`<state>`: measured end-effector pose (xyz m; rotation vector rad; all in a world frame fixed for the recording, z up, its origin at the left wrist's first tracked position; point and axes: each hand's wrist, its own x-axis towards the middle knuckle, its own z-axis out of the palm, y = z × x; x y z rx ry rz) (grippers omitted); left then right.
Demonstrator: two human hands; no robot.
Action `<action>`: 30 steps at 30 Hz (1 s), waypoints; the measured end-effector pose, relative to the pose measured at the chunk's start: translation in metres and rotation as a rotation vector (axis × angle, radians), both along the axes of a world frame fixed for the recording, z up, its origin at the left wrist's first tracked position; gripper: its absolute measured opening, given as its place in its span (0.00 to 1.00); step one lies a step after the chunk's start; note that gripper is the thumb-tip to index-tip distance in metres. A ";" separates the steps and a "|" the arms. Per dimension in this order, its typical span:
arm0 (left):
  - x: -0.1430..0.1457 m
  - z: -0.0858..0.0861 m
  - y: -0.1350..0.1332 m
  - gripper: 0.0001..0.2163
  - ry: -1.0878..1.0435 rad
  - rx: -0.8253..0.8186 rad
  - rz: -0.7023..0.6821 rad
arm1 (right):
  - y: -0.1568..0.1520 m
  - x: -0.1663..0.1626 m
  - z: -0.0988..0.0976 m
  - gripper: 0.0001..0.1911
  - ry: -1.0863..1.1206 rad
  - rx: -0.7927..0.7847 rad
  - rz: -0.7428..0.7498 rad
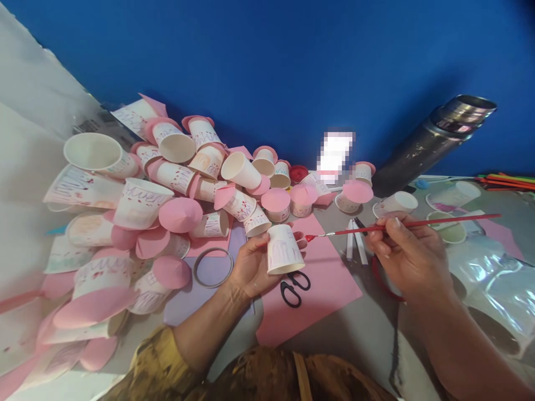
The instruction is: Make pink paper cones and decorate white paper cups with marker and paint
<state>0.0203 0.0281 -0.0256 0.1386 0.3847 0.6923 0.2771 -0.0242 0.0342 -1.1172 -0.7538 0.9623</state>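
Observation:
In my left hand is a white paper cup, tilted with its mouth toward me and its wall marked with faint purple lines. The fingers wrap behind the cup, partly hidden. My right hand pinches a thin red-handled paintbrush. Red paint coats the brush tip, which is close to the cup's right side, near my left fingertips. Below the cup lie black-handled scissors on a sheet of pink paper. A grey tape ring rests left of my left hand.
Many decorated paper cups with pink paper cones are heaped on the left. A dark metal flask leans at the back right against the blue wall. White markers and a clear plastic bag of cups are on the right.

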 end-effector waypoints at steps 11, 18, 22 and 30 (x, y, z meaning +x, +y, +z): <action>0.000 0.005 -0.001 0.21 0.031 0.050 -0.077 | -0.006 -0.006 -0.003 0.13 -0.065 0.010 0.042; 0.003 0.004 -0.003 0.21 0.043 0.070 -0.101 | -0.011 -0.005 -0.009 0.12 -0.075 -0.008 0.054; 0.003 0.004 -0.004 0.20 0.060 0.102 -0.111 | -0.014 -0.004 -0.009 0.12 -0.108 0.000 0.079; 0.001 -0.001 -0.004 0.22 0.067 0.108 -0.109 | -0.017 -0.001 -0.003 0.07 -0.200 0.068 0.092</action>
